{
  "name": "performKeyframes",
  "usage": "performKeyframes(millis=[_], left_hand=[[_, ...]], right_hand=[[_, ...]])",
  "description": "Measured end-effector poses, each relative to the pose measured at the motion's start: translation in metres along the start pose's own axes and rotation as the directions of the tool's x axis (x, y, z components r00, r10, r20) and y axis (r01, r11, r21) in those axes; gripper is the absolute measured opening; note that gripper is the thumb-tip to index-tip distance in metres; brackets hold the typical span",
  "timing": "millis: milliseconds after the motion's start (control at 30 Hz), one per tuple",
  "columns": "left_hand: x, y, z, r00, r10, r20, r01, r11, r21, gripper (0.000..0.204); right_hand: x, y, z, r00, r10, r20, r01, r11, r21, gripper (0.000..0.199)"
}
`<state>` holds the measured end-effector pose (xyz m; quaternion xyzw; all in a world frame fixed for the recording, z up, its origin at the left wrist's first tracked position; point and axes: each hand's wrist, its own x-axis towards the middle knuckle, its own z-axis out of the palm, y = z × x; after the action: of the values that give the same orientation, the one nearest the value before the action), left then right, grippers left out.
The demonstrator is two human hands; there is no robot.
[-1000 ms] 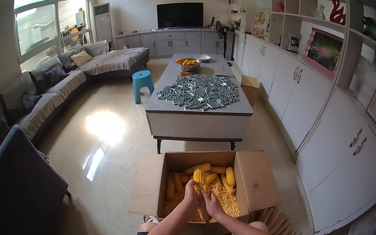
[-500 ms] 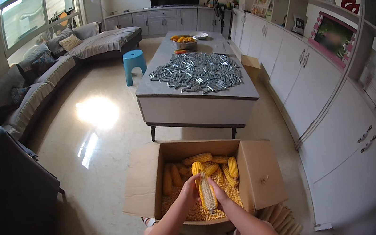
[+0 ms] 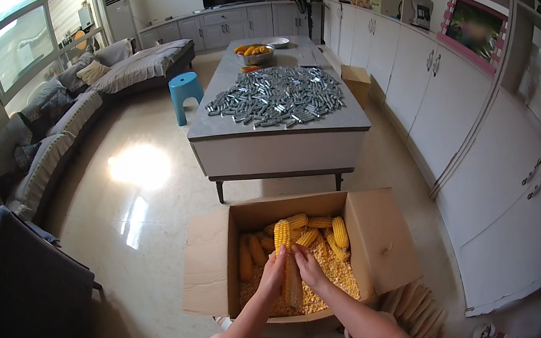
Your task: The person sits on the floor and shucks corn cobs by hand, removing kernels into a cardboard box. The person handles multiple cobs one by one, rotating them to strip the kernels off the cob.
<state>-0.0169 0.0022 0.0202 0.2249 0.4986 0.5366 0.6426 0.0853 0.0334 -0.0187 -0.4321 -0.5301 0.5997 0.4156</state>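
Between my two hands is an ear of corn (image 3: 282,233), held lengthwise over a cardboard box (image 3: 207,273). Its far end is covered in yellow kernels, while a pale, stripped-looking length shows below my hands. Whether that pale length is the same ear or a second cob I cannot tell. My left hand (image 3: 273,272) wraps the left side, thumb on top. On the right side, my right hand (image 3: 310,270) presses its bent fingers and thumb against the corn. Loose kernels (image 3: 331,289) cover the box bottom, and several whole ears (image 3: 340,232) lie along its back and sides.
A grey-topped table (image 3: 281,147) beyond the box bears a heap of small metallic cylinders (image 3: 275,96) and a bowl of yellow ears (image 3: 254,53). A blue stool (image 3: 186,96) stands to its left. Dark chair (image 3: 41,295) at left, white cabinets (image 3: 492,188) at right, bare cobs (image 3: 416,314) beside the box.
The pale stripped side that faced up is now mostly covered by my hands, and more yellow kernels show at the far end. My right hand has shifted toward the ear's top. The view has tilted slightly.
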Motion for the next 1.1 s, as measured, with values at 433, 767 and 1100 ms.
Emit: performKeyframes(millis=[433,767,1100], left_hand=[[-0.007,0.003,-0.005,0.999,-0.016,-0.033,0.014,0.999,-0.038,0.047],[-0.008,0.007,-0.004,0.984,-0.174,0.032,0.177,0.972,-0.152,0.055],[-0.007,-0.001,0.002,0.976,-0.213,0.038,0.216,0.957,-0.193,0.054]], right_hand=[[-0.005,-0.018,0.010,0.999,-0.041,-0.027,0.034,0.975,-0.218,0.036],[0.005,-0.015,0.000,0.989,0.093,-0.113,-0.090,0.995,0.032,0.049],[0.014,-0.002,-0.005,0.995,-0.022,0.100,-0.019,0.918,0.395,0.044]])
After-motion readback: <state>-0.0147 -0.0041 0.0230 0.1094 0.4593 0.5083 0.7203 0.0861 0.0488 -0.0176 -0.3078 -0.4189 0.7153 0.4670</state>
